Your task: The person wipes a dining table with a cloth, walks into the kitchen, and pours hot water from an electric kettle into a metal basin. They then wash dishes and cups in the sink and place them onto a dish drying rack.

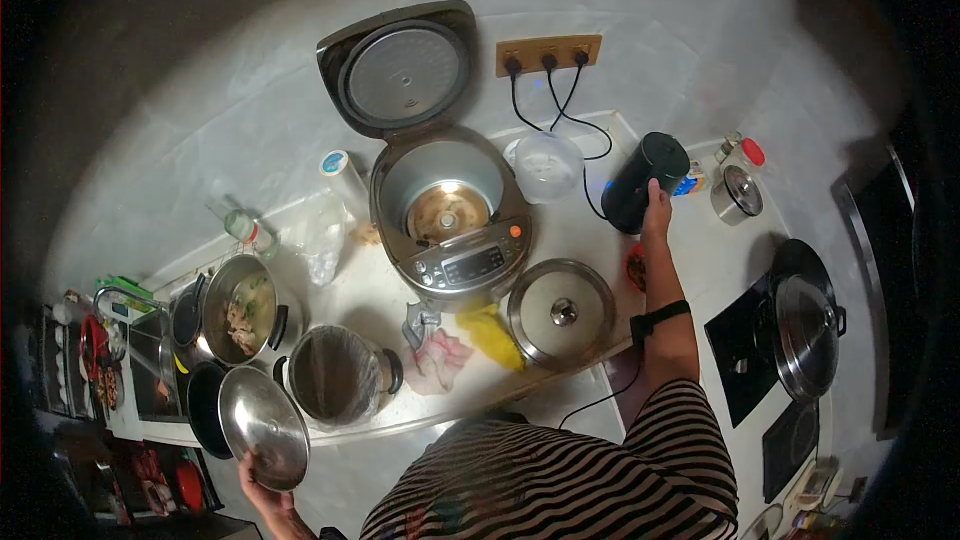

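The left hand (262,480) clasps the metal lid (264,422) at its near edge; well apart, the right hand (655,208) grips the dark kettle (640,172). Best keep the right wrist steady, the lid clear of the surface (562,235).

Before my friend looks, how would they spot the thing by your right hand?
Find the big open rice cooker, then go right past the clear bowl. The right hand is on the tall dark container there. Unlike the bowl and the small silver pot farther right, it is dark all over.
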`<state>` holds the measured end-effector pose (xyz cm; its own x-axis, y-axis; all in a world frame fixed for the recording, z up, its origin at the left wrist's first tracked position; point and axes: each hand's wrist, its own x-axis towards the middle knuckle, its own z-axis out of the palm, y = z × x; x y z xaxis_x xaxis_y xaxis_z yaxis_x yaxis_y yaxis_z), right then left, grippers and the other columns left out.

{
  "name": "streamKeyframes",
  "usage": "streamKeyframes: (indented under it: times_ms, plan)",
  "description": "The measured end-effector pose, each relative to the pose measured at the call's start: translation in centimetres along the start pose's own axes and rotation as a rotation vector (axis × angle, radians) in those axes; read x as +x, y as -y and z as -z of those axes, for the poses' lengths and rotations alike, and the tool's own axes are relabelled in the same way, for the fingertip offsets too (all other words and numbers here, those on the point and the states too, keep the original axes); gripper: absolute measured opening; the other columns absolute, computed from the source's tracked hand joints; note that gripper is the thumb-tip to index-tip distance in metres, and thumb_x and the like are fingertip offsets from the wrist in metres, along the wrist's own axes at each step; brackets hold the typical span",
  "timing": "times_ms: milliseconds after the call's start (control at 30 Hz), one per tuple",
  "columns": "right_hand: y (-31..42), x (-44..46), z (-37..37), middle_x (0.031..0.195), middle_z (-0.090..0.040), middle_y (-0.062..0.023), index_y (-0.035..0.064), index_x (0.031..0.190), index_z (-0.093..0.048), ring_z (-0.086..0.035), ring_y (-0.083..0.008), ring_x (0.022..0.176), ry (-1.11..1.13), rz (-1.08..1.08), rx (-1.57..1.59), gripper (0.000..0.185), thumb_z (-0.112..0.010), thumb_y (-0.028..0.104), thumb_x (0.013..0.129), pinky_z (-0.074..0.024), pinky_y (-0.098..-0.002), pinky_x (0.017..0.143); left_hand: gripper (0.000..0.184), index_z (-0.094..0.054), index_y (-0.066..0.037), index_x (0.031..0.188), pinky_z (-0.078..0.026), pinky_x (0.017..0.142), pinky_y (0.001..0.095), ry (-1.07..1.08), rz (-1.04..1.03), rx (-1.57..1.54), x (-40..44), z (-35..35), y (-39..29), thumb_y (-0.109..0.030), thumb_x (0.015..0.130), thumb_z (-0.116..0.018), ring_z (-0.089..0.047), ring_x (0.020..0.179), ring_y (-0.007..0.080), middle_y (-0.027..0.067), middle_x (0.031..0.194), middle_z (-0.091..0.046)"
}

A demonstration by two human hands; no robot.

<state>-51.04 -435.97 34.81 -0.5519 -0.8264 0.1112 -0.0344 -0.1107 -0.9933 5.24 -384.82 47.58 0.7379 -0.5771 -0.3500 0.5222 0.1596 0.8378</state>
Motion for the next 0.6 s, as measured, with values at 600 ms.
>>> streamKeyframes:
  times_ms: [600]
  plan:
    - [0.6, 0.9, -0.3, 0.109, -0.056, -0.0102, -0.0013, 0.114, -0.053, -0.051, -0.0210, 0.100, 0.085, -0.040, -0.051, 0.056, -0.051, 0.046, 0.085, -0.0358, -0.0303, 0.090, 0.024, -0.059, -0.004, 0.093, -0.046, 0.081, 0.0374, -0.097, 0.031, 0.047, -1.8, -2.1, 0.1, -0.024, 0.081, -0.055, -0.056, 0.091, 0.0215, 0.0074, 0.097, -0.059]
